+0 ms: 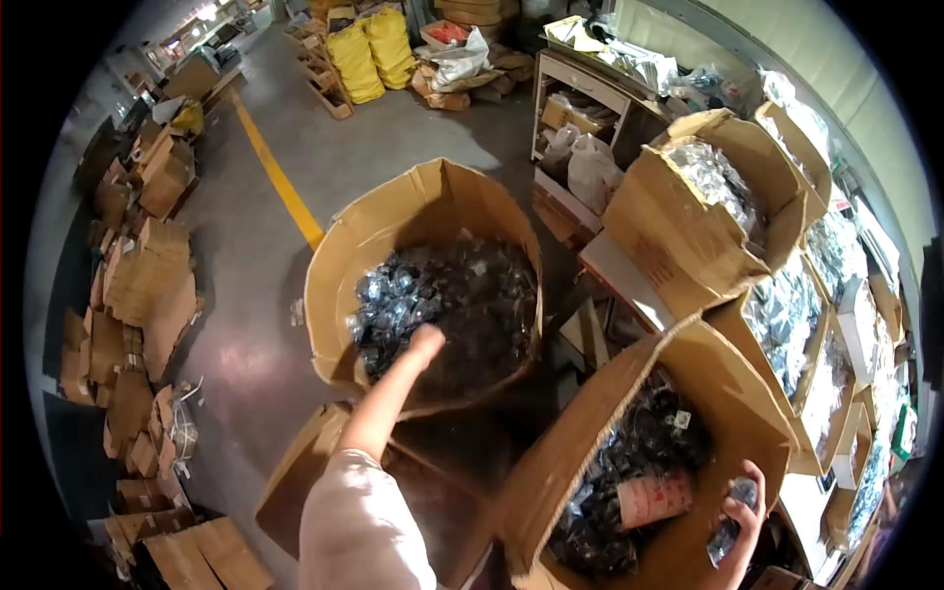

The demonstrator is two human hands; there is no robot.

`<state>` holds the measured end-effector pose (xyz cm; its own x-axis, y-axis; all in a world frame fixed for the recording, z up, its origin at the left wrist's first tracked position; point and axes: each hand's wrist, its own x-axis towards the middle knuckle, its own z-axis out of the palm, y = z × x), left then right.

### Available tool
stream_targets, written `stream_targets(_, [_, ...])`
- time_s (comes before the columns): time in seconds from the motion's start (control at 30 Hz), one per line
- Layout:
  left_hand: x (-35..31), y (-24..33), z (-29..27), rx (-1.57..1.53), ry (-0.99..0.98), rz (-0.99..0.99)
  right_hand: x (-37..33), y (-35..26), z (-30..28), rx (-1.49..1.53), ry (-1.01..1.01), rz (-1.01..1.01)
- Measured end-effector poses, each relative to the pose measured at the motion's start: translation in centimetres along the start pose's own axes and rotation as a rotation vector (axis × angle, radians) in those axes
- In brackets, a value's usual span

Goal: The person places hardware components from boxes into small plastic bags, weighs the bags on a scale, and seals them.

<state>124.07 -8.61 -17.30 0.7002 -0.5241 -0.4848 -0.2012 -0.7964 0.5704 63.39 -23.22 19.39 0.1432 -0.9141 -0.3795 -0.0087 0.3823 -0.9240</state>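
My left hand (426, 341) reaches over the near left part of a large open cardboard box (428, 182). Its shape looks compact, fingers curled down, and what they hold, if anything, is hidden. Under it lie many small dark parts in clear, shiny plastic bags (398, 295). At the lower right, my right hand (744, 526) is closed around a dark bagged part (728, 526), at the right wall of a second tall carton (595, 433). Inside that carton are more dark bagged parts (649, 423) and a pinkish cardboard piece (654, 499) with printing.
Another carton (654, 236) full of clear bags stands on the right, with several filled boxes behind it. Flattened cardboard (147, 285) is stacked along the left. Yellow sacks (369, 59) and a small desk (585, 84) stand at the back. A yellow line (270, 167) crosses the grey floor.
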Motion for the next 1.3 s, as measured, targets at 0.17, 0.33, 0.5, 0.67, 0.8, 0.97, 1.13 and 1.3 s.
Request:
stream_targets(0.17, [4.0,-2.2,9.3,0.605,-0.391,0.050,1.0,2.5,-6.8,-0.027,0.055,-0.046])
stream_targets(0.33, [7.2,-3.3,13.1,0.864,-0.240,-0.137,2.2,4.1,-10.3,-0.242,0.129,-0.182])
stream_targets(0.5, [5.1,-0.7,13.7,0.469,-0.479,-0.105,0.7,0.8,1.3,-0.211,0.300,-0.079])
stream_targets(0.67, [-1.8,8.5,6.2,-0.523,-0.741,-0.199,0.0,-0.2,2.1,-0.038,0.175,-0.078])
stream_targets(0.8, [-12.3,17.5,-2.4,-0.932,-0.464,0.165,-1.6,-2.4,2.7,0.096,-0.037,-0.047])
stream_targets(0.97, [-28.1,27.9,-10.2,-0.781,-0.456,0.597,-4.1,-3.6,0.9,0.214,-0.291,-0.082])
stream_targets(1.13, [-43.0,34.1,-8.2,-0.751,-0.554,0.841,-10.9,-5.7,-2.6,0.256,-0.322,-0.140])
stream_targets(1.3, [-56.9,36.4,-0.7,-0.693,-0.766,0.941,-19.4,-4.3,-12.4,0.230,-0.174,-0.362])
